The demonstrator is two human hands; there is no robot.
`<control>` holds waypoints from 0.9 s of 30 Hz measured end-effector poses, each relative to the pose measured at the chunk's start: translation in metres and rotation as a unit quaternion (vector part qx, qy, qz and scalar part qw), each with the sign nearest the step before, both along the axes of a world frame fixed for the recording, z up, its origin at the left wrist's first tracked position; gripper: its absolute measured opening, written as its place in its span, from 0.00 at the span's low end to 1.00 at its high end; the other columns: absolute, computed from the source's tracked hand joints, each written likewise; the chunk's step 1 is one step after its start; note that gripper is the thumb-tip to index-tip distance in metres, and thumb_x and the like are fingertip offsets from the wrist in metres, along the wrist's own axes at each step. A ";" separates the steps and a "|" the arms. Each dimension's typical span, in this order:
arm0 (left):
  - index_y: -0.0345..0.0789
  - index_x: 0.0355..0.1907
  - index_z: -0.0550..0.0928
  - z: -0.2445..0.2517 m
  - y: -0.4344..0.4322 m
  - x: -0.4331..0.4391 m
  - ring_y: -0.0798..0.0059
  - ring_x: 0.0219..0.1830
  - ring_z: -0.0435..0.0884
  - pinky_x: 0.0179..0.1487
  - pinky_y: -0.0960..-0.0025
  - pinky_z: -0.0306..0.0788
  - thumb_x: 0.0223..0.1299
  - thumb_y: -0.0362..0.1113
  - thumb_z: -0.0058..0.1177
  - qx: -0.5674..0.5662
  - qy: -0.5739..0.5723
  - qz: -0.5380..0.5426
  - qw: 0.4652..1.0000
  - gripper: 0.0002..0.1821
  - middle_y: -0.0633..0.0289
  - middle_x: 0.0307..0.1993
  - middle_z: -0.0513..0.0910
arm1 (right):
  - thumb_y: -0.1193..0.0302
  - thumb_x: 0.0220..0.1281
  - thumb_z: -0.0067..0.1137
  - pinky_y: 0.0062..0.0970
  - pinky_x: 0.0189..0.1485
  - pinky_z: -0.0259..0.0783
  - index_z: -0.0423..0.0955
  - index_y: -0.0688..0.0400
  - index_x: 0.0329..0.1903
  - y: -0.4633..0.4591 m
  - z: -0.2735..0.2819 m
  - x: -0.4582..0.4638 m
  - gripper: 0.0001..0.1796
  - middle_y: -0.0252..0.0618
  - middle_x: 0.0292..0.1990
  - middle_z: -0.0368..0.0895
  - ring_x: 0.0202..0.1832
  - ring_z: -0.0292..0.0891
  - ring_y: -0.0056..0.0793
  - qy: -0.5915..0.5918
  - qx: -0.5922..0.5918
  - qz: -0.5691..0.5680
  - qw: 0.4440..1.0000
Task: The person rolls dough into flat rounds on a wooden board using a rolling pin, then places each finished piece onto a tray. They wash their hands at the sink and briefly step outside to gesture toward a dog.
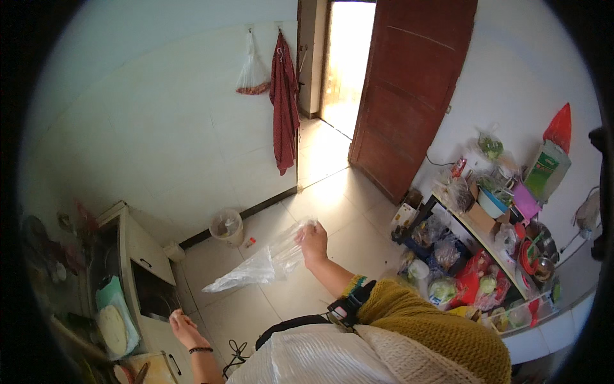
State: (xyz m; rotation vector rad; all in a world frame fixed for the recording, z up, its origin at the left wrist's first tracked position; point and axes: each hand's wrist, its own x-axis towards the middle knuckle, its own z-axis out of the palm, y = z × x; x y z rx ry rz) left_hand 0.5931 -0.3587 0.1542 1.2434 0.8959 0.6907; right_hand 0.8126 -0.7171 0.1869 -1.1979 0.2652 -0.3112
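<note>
My right hand (314, 244) is raised at the centre, closed on the upper end of a clear plastic bag (259, 266), which trails down to the left above the tiled floor. My left hand (185, 328) is low on the left, beside the cabinet front, with its fingers curled; whether anything is in it cannot be made out. Left of it, on the counter, a pale round flat item (112, 331) lies on a light green bag or cloth (111, 291). A wooden cutting board (156, 367) with a knife-like object sits at the bottom left.
A waste bin (227, 229) stands on the floor by the left wall. The cabinet (148, 254) has an open compartment beside my left hand. At right, a shelf (479, 240) is crowded with bowls, bags and vegetables. A brown door (407, 91) stands open ahead.
</note>
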 end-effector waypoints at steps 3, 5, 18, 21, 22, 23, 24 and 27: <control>0.38 0.66 0.76 0.027 -0.043 0.023 0.74 0.50 0.80 0.58 0.71 0.75 0.75 0.33 0.56 0.238 -0.142 -0.227 0.934 0.20 0.63 0.50 0.82 | 0.71 0.77 0.51 0.38 0.31 0.73 0.72 0.63 0.31 0.016 0.019 -0.021 0.14 0.41 0.21 0.74 0.24 0.73 0.30 -0.151 -0.356 0.030 0.922; 0.36 0.77 0.67 0.045 -0.082 0.033 0.65 0.70 0.73 0.75 0.64 0.65 0.65 0.28 0.66 0.259 -0.151 -0.315 0.901 0.39 0.58 0.68 0.76 | 0.65 0.74 0.57 0.51 0.35 0.75 0.78 0.61 0.38 0.054 0.029 -0.049 0.11 0.56 0.30 0.82 0.33 0.82 0.59 -0.189 -0.374 0.137 0.898; 0.31 0.41 0.82 0.040 -0.006 0.062 0.78 0.33 0.73 0.38 0.70 0.72 0.81 0.35 0.52 0.207 -0.129 -0.406 0.881 0.10 0.71 0.36 0.84 | 0.66 0.72 0.60 0.52 0.40 0.74 0.80 0.56 0.44 0.110 0.074 -0.070 0.07 0.52 0.31 0.84 0.35 0.82 0.58 -0.278 -0.465 0.369 0.755; 0.30 0.39 0.81 0.068 0.004 0.054 0.79 0.33 0.70 0.37 0.71 0.69 0.81 0.32 0.50 0.442 0.006 -0.348 0.826 0.11 0.72 0.33 0.80 | 0.66 0.72 0.61 0.51 0.41 0.75 0.80 0.57 0.43 0.103 0.080 -0.054 0.08 0.53 0.33 0.84 0.37 0.82 0.58 -0.265 -0.478 0.353 0.760; 0.30 0.39 0.80 0.076 0.006 0.055 0.79 0.33 0.69 0.38 0.72 0.69 0.82 0.33 0.50 0.424 0.027 -0.357 0.832 0.11 0.72 0.32 0.78 | 0.65 0.73 0.60 0.44 0.39 0.75 0.80 0.59 0.42 0.098 0.082 -0.047 0.09 0.52 0.31 0.82 0.33 0.82 0.48 -0.254 -0.462 0.344 0.777; 0.30 0.39 0.80 0.084 0.009 0.056 0.80 0.33 0.69 0.39 0.72 0.68 0.82 0.33 0.50 0.425 0.014 -0.347 0.836 0.12 0.72 0.31 0.77 | 0.65 0.73 0.60 0.42 0.38 0.75 0.80 0.60 0.43 0.092 0.084 -0.040 0.10 0.49 0.30 0.83 0.32 0.81 0.44 -0.246 -0.433 0.308 0.811; 0.30 0.38 0.79 0.090 0.013 0.058 0.80 0.33 0.68 0.39 0.73 0.68 0.82 0.34 0.49 0.428 0.007 -0.338 0.838 0.12 0.72 0.30 0.75 | 0.65 0.74 0.60 0.40 0.38 0.75 0.80 0.60 0.44 0.087 0.087 -0.033 0.11 0.46 0.30 0.83 0.31 0.80 0.39 -0.240 -0.404 0.263 0.843; 0.30 0.38 0.78 0.101 0.023 0.072 0.81 0.34 0.67 0.41 0.74 0.67 0.82 0.36 0.51 0.200 -0.242 -0.312 0.897 0.13 0.70 0.30 0.73 | 0.63 0.77 0.59 0.33 0.42 0.74 0.79 0.64 0.53 0.080 0.089 -0.019 0.15 0.37 0.36 0.86 0.36 0.75 0.26 -0.160 -0.205 0.209 0.943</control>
